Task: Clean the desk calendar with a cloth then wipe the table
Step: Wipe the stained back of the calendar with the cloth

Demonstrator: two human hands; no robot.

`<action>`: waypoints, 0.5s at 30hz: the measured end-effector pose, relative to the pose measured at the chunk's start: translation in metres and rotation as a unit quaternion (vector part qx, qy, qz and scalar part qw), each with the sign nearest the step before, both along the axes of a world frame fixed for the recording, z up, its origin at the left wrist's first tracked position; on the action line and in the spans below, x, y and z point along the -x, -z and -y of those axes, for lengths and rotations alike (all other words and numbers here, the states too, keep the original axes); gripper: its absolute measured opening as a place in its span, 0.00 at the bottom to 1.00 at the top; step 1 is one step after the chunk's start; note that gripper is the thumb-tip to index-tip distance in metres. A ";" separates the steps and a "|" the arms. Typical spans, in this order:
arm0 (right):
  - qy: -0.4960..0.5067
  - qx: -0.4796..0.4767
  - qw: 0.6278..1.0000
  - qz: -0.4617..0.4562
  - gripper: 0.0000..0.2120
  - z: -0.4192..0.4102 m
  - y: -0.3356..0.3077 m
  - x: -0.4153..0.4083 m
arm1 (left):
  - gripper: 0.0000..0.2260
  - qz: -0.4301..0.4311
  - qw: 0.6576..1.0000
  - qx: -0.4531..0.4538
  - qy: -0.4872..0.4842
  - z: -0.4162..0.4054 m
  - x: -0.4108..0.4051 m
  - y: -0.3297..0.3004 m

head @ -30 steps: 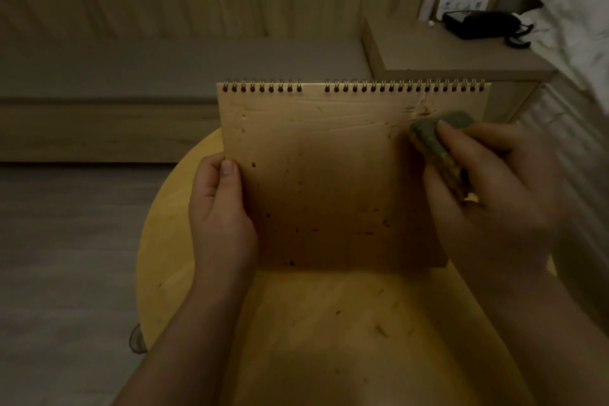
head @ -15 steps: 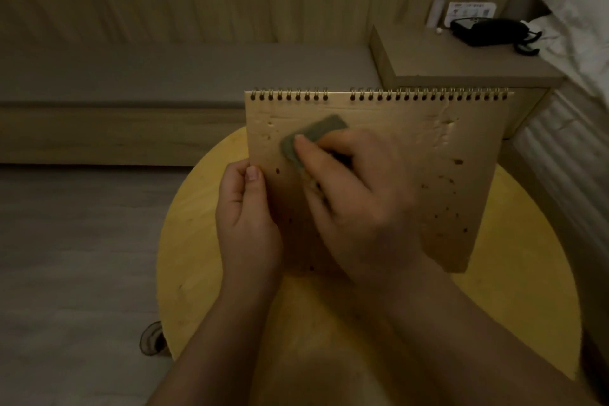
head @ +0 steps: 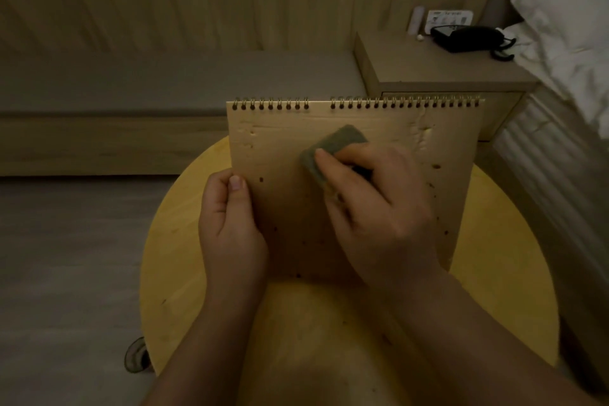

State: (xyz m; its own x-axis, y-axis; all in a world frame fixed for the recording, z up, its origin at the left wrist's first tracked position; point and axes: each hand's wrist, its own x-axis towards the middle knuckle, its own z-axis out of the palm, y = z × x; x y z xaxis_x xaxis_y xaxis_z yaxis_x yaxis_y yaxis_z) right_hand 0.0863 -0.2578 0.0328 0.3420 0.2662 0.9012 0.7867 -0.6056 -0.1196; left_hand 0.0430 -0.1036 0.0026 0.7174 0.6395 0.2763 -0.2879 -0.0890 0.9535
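Observation:
A brown cardboard desk calendar (head: 389,128) with a spiral binding along its top stands upright on the round yellow table (head: 501,273). Its face carries small dark spots and dents. My left hand (head: 230,227) grips the calendar's left edge, thumb on the front. My right hand (head: 375,204) presses a folded grey-green cloth (head: 333,145) against the upper middle of the calendar's face.
A bedside cabinet (head: 428,66) with a black telephone (head: 468,38) stands behind on the right. A bed with a white pillow (head: 566,20) fills the right edge. A low bench (head: 148,86) runs along the wooden wall. A shoe (head: 136,356) shows below the table's left rim.
The right hand swept the cloth from the calendar's right edge across to the upper left, then back toward the middle. The left hand kept its hold on the left edge.

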 end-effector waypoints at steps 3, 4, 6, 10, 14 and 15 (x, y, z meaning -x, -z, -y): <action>0.029 0.008 0.999 -0.009 0.09 0.030 0.002 -0.005 | 0.15 -0.013 1.000 -0.013 -0.015 0.001 0.000 -0.001; 0.040 0.010 0.999 -0.011 0.09 0.040 0.003 -0.006 | 0.15 -0.017 1.000 -0.016 -0.019 0.002 0.000 -0.001; 0.056 0.015 0.998 -0.015 0.10 0.058 0.006 -0.009 | 0.14 -0.022 0.999 -0.020 -0.022 0.003 0.001 -0.001; 0.084 0.013 0.996 0.005 0.10 0.079 0.012 -0.014 | 0.16 -0.018 1.000 -0.014 -0.021 0.004 0.000 -0.003; 0.103 -0.015 0.994 0.019 0.10 0.087 0.015 -0.014 | 0.17 -0.013 1.000 -0.009 -0.025 0.004 -0.001 -0.004; 0.106 -0.015 0.994 0.018 0.10 0.087 0.016 -0.014 | 0.17 -0.011 1.000 -0.006 -0.024 0.004 -0.002 -0.004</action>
State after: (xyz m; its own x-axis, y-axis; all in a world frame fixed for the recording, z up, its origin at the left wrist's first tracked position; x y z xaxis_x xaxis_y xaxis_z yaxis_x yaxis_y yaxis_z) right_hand 0.1005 -0.3450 0.0171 0.3554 0.1634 0.9203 0.6456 -0.7549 -0.1153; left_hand 0.0449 -0.1081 0.0062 0.6921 0.6701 0.2682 -0.2613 -0.1138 0.9585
